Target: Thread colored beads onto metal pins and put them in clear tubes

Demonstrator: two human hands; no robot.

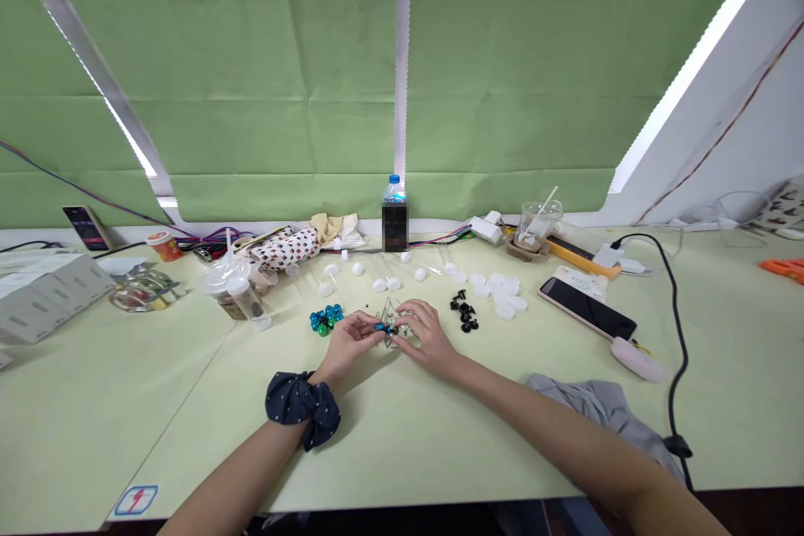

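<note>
My left hand [352, 342] pinches a small shiny blue bead [379, 327] between thumb and fingers. Close against it, my right hand [430, 339] has its fingertips closed on a small black piece [394, 331], partly hidden by the fingers. Thin metal pins [388, 311] lie in a loose heap just behind the fingertips. To the left of my left hand sits a cluster of blue and green shiny beads [327, 318]. Several black pegs with flat heads [465, 311] lie in a group to the right of my right hand.
White round discs [502, 295] and small white caps [380, 285] are scattered behind my hands. A bottle [394, 222] stands at the back. Lidded cups [229, 289] are at left; a phone [587, 308] and black cable [675, 352] lie at right, near grey cloth [603, 410].
</note>
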